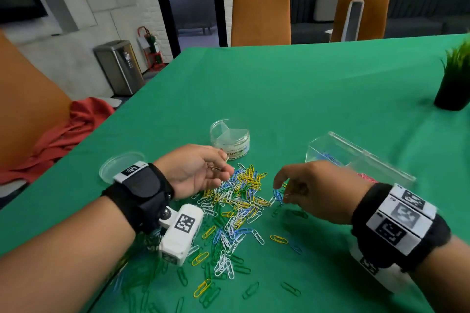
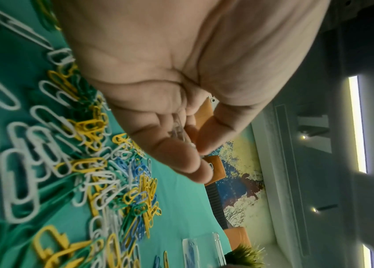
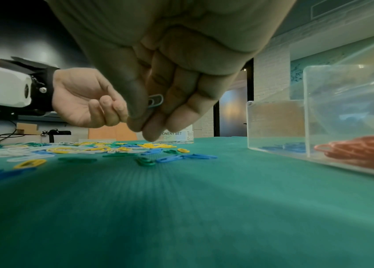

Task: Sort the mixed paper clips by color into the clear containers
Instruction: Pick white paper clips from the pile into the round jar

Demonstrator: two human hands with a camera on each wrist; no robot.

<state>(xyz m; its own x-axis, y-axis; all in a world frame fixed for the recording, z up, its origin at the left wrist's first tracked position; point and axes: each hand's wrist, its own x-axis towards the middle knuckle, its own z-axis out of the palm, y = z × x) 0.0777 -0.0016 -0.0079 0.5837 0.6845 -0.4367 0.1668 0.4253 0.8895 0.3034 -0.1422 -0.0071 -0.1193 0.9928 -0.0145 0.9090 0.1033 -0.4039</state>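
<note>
A mixed pile of paper clips (image 1: 239,201), white, yellow, green and blue, lies on the green tablecloth (image 1: 305,89) between my hands. My left hand (image 1: 223,165) hovers palm-up at the pile's far left edge and holds pale paper clips (image 2: 179,132) between thumb and curled fingers. My right hand (image 1: 281,190) is at the pile's right side, pinching a blue paper clip (image 3: 156,101) just above the cloth. A round clear divided container (image 1: 230,138) stands behind the pile. A clear rectangular box (image 1: 356,155) at the right holds blue clips (image 3: 289,146) and red clips (image 3: 360,146) in separate compartments.
A clear round lid (image 1: 119,165) lies beside my left wrist. A potted plant (image 1: 452,84) stands at the far right. Orange chairs (image 1: 260,15) line the far edge, and a red cloth (image 1: 76,129) hangs off the chair at the left.
</note>
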